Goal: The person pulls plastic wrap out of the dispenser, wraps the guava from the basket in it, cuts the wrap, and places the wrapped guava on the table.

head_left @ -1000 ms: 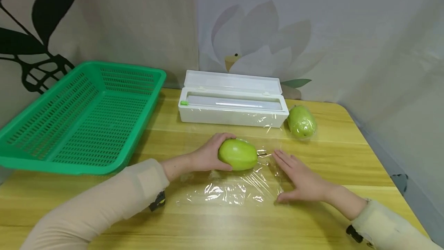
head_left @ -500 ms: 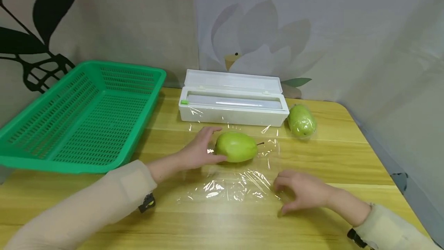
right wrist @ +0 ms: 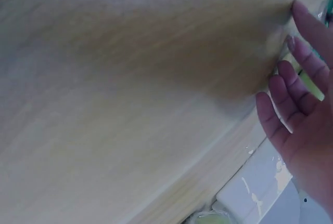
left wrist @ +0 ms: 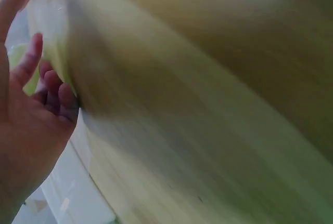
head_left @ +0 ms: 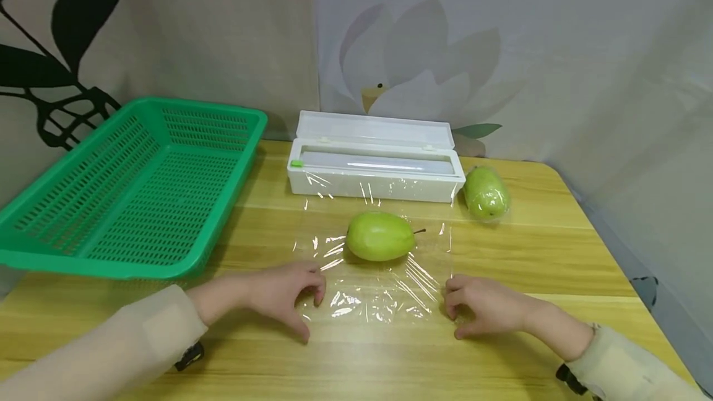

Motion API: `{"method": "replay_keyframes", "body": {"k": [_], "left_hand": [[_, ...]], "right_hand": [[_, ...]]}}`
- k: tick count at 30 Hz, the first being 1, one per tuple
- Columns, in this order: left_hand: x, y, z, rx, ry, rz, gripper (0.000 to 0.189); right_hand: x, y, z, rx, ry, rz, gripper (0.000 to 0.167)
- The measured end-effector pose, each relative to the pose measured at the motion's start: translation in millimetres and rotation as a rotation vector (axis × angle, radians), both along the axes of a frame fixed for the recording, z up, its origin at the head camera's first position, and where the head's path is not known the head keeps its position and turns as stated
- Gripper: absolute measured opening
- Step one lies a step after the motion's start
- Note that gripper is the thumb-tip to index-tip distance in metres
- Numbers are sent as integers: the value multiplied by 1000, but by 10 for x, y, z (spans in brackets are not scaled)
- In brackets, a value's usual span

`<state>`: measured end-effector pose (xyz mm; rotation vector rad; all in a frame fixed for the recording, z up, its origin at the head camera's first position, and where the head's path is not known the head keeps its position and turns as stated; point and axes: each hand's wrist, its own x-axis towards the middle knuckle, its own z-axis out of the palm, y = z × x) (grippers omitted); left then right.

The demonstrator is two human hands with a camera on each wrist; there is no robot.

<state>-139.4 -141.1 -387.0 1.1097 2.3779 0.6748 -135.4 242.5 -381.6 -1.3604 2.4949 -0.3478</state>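
Both relaxed and empty, your left hand [head_left: 278, 296] and right hand [head_left: 492, 306] now flank the clear film [head_left: 367, 302], the left having come off the bare green fruit [head_left: 380, 237], which lies unheld on it, so both side edges seem within reach.

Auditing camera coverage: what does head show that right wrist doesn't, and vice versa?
Head only: the left hand, the stem of the bare fruit and the roll inside the white box.
Right wrist only: the palm of the right hand; head sees its back.
Both: right hand, white box, wrapped fruit, table. A green sliver at right wrist's edge may be the green basket; can't confirm.
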Motion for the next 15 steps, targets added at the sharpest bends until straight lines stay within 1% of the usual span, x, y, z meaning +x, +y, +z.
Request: {"method": "replay_keyframes", "body": {"k": [2, 3, 4, 6, 9, 12, 15], "left_hand": [[36, -39, 2, -42, 36, -46, 38], [47, -53, 1, -54, 41, -57, 35], [49, -64, 1, -59, 38, -64, 31], [42, -75, 7, -47, 21, -72, 22], [13, -85, 19, -11, -12, -80, 14], [-16, -92, 25, 9, -14, -98, 14], [-34, -94, 23, 26, -30, -94, 13]], "right_hand": [[-17, 7, -5, -40, 28, 33, 18], [-25, 10, -8, -60, 45, 49, 16], [-31, 12, -10, -76, 60, 62, 15], [-36, 13, -7, -91, 61, 68, 13], [-32, 18, 1, -72, 27, 40, 13], [-29, 22, 6, -47, -14, 8, 16], [-32, 23, 4, -40, -27, 2, 15]]}}
